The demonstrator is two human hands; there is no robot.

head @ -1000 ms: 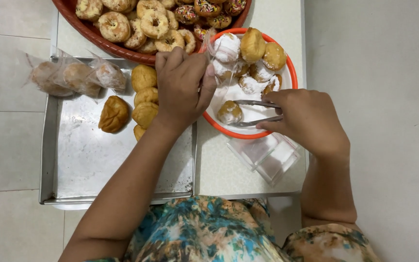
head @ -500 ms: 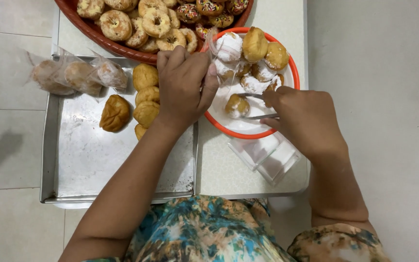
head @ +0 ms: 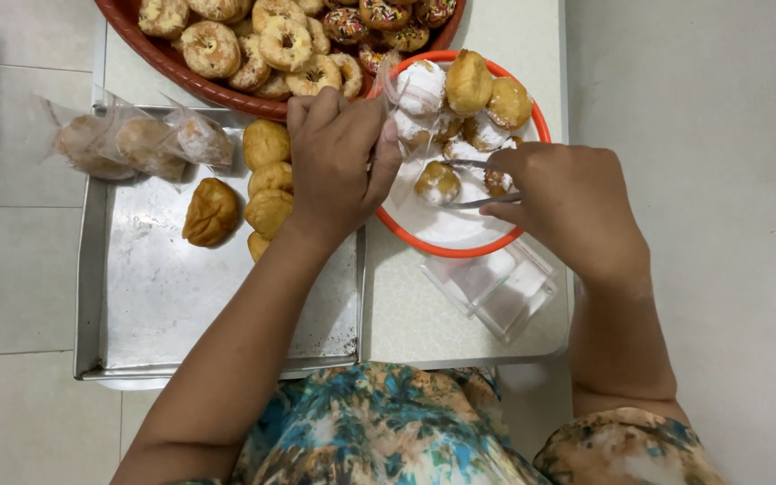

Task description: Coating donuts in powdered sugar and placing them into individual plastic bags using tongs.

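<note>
Over the orange-rimmed bowl (head: 496,244), right hand (head: 568,202) grips metal tongs (head: 473,184) clamping a sugared doughnut (head: 436,182); left hand (head: 339,157) pinches a clear bag (head: 397,99) just beside it.

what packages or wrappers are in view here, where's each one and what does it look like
Bagged pastries: three clear plastic bags in a row at the top left corner of the metal tray, each with a pale round pastry inside.
Open bag: clear plastic, held by the left hand over the orange bowl's left edge.
Stack of bags: flat, clear, squarish, on the counter just below the bowl.
No labels, signs or screens show.
</note>
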